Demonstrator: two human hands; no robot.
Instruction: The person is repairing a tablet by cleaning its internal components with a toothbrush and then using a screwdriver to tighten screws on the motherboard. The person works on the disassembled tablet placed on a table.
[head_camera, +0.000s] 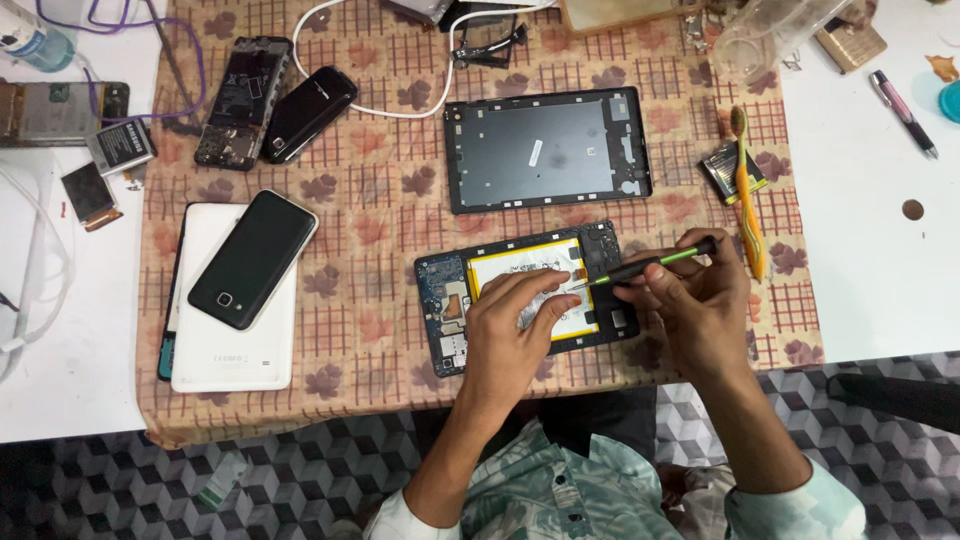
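Count on the cloth (380, 200), patterned, one: one open tablet (455, 300), one grey back cover (545, 148), one white tablet (235, 345) with one black phone (252, 258) lying on it, two more phones at the top left, one stripped (243, 100) and one black (308, 112). One orange toothbrush (745, 195) at the right, beside it one small battery (722, 168). On the bare table (870, 250): one pen (903, 112), one loose battery (120, 146).

Screwdriver (650, 264), one, black and green. My right hand (700, 305) is closed round its handle. Long axis nearly level, tilted slightly up to the right; tip points left, onto the right edge of the tablet's yellow-rimmed battery (520, 262).

My left hand (520, 320) lies on that battery, clamped on nothing, fingers (550, 290) spread flat, their ends just beside the tip.

Open tablet: near the front edge of the cloth, before me, long axis left to right, insides up.
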